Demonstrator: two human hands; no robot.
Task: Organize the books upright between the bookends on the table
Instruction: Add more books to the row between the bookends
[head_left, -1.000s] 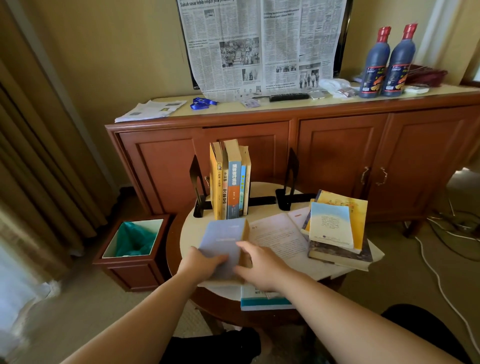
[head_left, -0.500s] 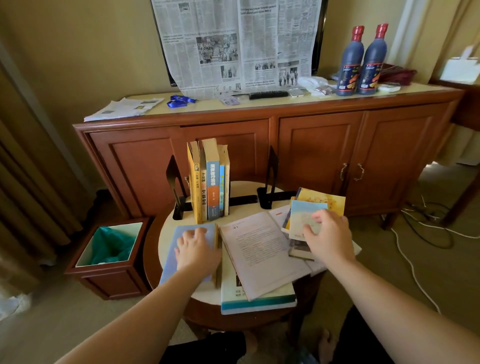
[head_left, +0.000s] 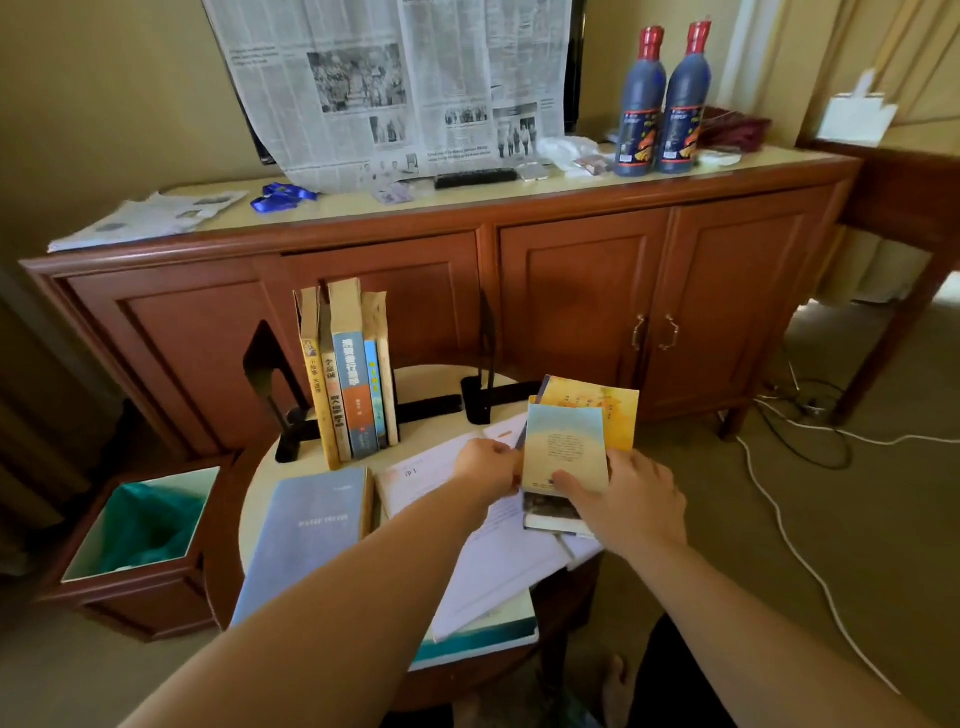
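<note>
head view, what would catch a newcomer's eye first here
Both hands meet at the pale blue book atop the stack on the round table's right side, left hand at its edge, right hand on its corner. Behind, five books stand upright against the left bookend.

I see an open gap between the upright books and right bookend; flat papers and grey book lie before it

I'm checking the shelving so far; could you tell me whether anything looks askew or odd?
The upright books lean slightly and stand against neither bookend, with a gap to the right bookend. Their tops look worn. A teal-edged book overhangs the table.
</note>
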